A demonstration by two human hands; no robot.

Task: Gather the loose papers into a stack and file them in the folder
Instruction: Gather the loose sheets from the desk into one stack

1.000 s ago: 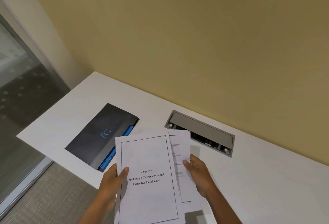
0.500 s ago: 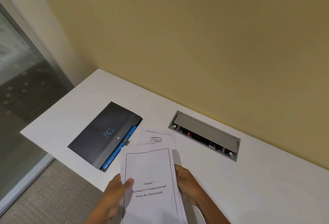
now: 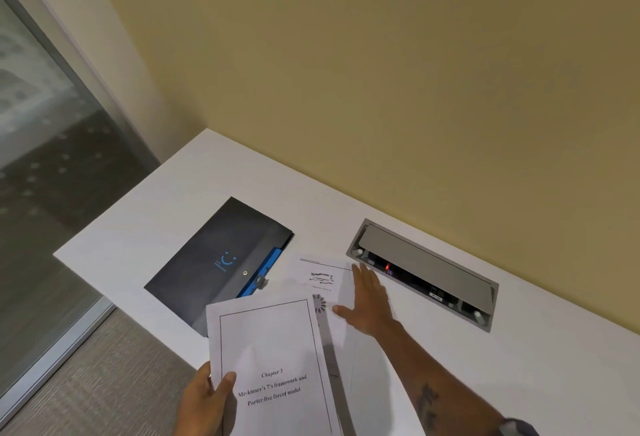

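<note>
Right hand (image 3: 369, 300) just let go of the white printed paper stack (image 3: 273, 366), now flat and open, reaching onto the last loose white sheet (image 3: 320, 278) on the white tabletop (image 3: 166, 217). Left hand (image 3: 204, 401) gripping the stack alone. Dark grey folder with blue edge (image 3: 221, 262) closed, just beside. Almost done gathering, probably.

Bare table (image 3: 519, 359) beside cable box (image 3: 424, 272)

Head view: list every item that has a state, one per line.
Folder: closed, flat on the desk.
Stack of papers: held in left hand.
Loose sheet: lying on the desk, right hand flat on it.
Cable box: lid raised, red light on.
</note>
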